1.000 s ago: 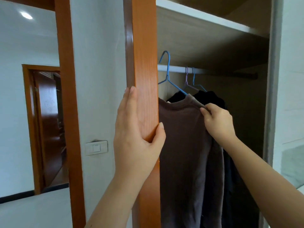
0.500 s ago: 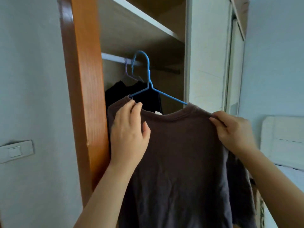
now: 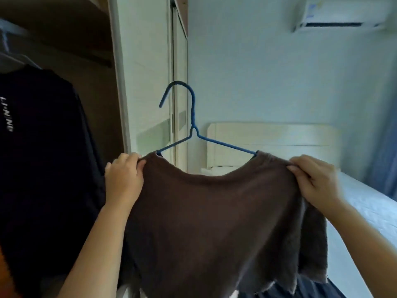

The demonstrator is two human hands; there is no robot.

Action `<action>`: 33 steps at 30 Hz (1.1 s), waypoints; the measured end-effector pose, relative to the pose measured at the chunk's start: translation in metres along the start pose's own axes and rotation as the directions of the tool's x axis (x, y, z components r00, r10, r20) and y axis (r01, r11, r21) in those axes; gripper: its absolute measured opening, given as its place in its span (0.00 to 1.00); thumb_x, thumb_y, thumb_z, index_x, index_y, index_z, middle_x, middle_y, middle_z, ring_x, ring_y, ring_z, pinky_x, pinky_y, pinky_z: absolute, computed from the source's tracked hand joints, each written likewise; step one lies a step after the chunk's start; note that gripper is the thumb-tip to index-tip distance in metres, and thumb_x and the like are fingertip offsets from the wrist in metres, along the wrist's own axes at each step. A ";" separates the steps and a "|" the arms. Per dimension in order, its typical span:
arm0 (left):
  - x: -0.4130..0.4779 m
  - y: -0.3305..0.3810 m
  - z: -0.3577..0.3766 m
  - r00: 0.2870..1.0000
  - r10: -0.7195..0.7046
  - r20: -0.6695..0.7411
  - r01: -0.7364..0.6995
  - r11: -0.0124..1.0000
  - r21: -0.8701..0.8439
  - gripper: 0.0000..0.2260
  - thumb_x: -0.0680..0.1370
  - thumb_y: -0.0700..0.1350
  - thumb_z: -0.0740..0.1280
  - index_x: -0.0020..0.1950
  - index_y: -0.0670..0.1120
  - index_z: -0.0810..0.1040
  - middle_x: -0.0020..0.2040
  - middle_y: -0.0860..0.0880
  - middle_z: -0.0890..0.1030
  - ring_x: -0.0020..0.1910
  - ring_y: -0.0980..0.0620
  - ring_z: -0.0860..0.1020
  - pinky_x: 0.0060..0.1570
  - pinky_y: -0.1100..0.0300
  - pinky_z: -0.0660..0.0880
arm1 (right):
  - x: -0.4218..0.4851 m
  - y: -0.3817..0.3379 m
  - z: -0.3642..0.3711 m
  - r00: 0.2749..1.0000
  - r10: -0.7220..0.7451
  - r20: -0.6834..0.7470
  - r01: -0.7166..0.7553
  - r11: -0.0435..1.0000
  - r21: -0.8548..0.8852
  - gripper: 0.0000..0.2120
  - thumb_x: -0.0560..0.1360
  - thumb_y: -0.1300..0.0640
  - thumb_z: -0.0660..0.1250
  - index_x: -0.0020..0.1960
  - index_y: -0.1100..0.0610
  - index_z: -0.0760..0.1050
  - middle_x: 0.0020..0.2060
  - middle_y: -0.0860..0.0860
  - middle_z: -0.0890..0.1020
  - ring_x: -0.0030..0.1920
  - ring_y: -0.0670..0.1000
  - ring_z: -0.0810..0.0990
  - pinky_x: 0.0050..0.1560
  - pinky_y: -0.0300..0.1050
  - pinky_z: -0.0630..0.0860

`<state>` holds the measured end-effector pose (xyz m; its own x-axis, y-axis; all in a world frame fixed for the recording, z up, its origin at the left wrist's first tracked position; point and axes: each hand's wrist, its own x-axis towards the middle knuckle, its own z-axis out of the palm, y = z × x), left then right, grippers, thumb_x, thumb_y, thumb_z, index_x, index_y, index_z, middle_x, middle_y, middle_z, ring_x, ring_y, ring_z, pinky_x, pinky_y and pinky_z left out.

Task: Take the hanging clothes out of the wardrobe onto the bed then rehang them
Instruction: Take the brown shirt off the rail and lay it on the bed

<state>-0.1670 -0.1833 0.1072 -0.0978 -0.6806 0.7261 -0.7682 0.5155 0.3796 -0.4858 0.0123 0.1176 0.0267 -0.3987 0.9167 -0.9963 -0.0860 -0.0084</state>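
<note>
A brown shirt (image 3: 214, 216) hangs on a blue wire hanger (image 3: 193, 125), held up in the air clear of the wardrobe. My left hand (image 3: 124, 179) pinches its left shoulder and my right hand (image 3: 315, 179) grips its right shoulder. The hanger's hook is free and touches nothing. A black garment with white lettering (image 3: 43, 158) still hangs inside the wardrobe (image 3: 86, 50) at the left. The bed (image 3: 365, 211) with a pale cover lies at the right behind the shirt.
The white wardrobe side panel (image 3: 146, 82) stands just behind the hanger. A cream headboard (image 3: 272, 143) backs the bed. An air conditioner (image 3: 339, 14) sits high on the blue wall. A blue curtain (image 3: 384, 136) hangs at the far right.
The view has swung right from the wardrobe toward the bed. The brown shirt on its hanger came off the rail and out of the wardrobe, and my left hand moved onto its shoulder.
</note>
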 end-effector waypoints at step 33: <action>-0.475 0.571 0.038 0.400 0.672 0.623 0.167 0.615 -0.771 0.08 0.74 0.48 0.68 0.35 0.48 0.80 0.32 0.54 0.79 0.39 0.51 0.78 0.41 0.60 0.71 | -0.441 0.092 -0.643 0.346 0.888 -0.303 -0.771 0.085 -0.631 0.04 0.72 0.66 0.66 0.45 0.66 0.78 0.43 0.64 0.81 0.48 0.61 0.78 0.50 0.48 0.70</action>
<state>-0.5832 0.4137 -0.0429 -0.9497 -0.2502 0.1884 -0.0012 0.6045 0.7966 -0.6421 0.7673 -0.0307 -0.9006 0.0622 0.4302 -0.1569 0.8765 -0.4551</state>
